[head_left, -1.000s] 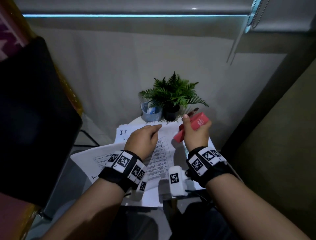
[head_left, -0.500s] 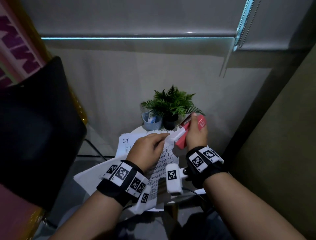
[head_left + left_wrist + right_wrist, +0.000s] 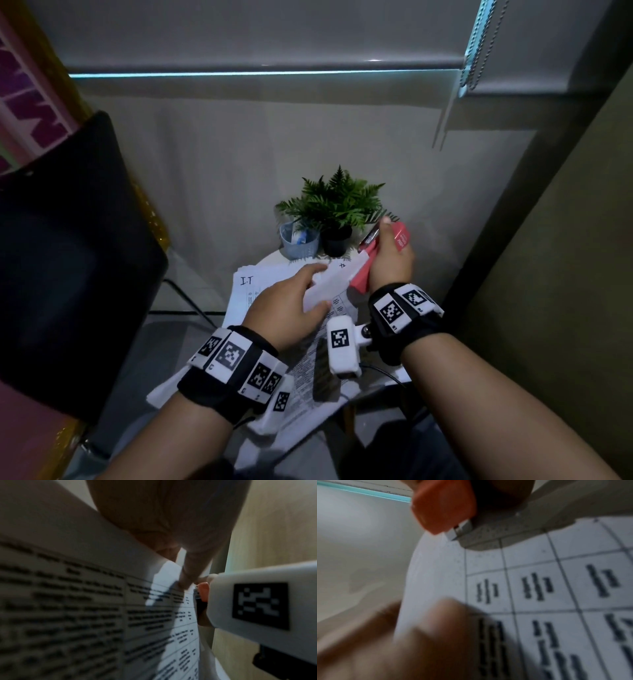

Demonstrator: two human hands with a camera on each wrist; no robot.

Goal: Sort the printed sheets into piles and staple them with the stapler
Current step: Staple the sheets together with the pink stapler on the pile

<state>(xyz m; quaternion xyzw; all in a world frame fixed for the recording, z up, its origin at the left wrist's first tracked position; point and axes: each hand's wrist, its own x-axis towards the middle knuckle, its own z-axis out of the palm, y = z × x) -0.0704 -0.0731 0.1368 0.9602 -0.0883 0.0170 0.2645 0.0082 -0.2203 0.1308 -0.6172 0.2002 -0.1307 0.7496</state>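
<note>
Coral-red plastic marks the stapler (image 3: 399,240), gripped in the right hand (image 3: 390,260) with the thumb laid along its top and the fingers curled round its body; it is lifted off the table, just in front of and to the right of the potted fern (image 3: 337,205). Its mouth sits over the corner of the lifted sheets (image 3: 337,277), and the right wrist view shows the metal nose right at the paper's edge, above a printed grid of cells. The left hand (image 3: 287,308) pinches those sheets, thumb on the underside and fingers on top, raising the corner toward the stapler. In front of the fern, on the small round white table (image 3: 274,257), lies a pile of printed sheets (image 3: 250,291) with "I.T" handwritten at its top left corner; more paper spreads toward the person beneath both wrists. Just left of the fern and touching its fronds stands a pale blue cup (image 3: 298,245). Well to the left of the fern is a black chair back (image 3: 68,257).
</note>
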